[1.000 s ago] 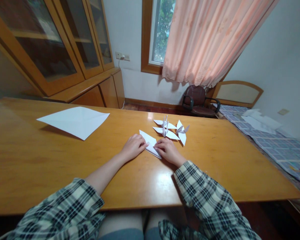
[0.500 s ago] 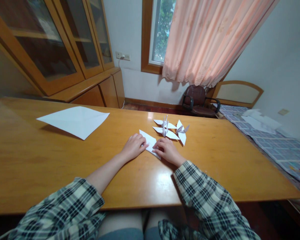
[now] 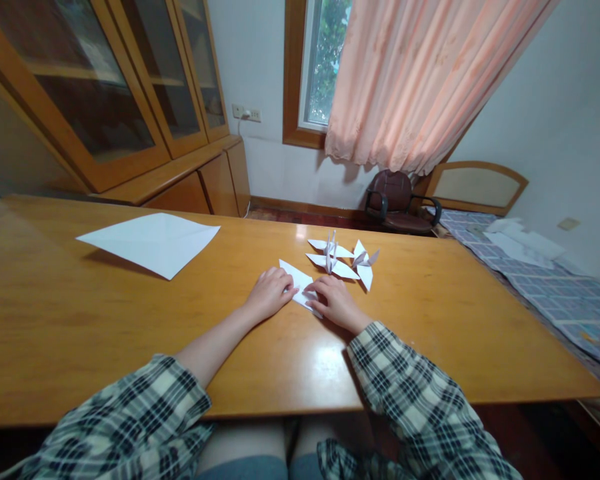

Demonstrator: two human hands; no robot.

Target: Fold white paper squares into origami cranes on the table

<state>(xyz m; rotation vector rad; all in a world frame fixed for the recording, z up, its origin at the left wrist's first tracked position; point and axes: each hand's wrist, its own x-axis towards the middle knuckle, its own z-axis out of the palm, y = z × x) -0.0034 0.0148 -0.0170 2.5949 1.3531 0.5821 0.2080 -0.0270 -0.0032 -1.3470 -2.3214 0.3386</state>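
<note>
A folded piece of white paper (image 3: 296,273) lies flat on the wooden table in front of me, slanting from upper left to lower right. My left hand (image 3: 270,294) holds its left side, fingers curled and pressed onto it. On its right part rests my right hand (image 3: 337,304), fingers bent and closed on the paper near the edge. The hands cover parts of the folds. Just beyond my right hand stand three white paper cranes (image 3: 332,264), wings spread, close together.
A large creased white sheet (image 3: 155,241) lies at the left of the table (image 3: 130,320), its edges partly raised. Behind are a glass-door cabinet (image 3: 155,143), a brown armchair (image 3: 397,197) and a pink curtain (image 3: 405,87). A bed (image 3: 520,260) stands to the right.
Almost nothing differs. Both hands stay on the folded paper, with only a tiny shift of the fingers and of the whole view.
</note>
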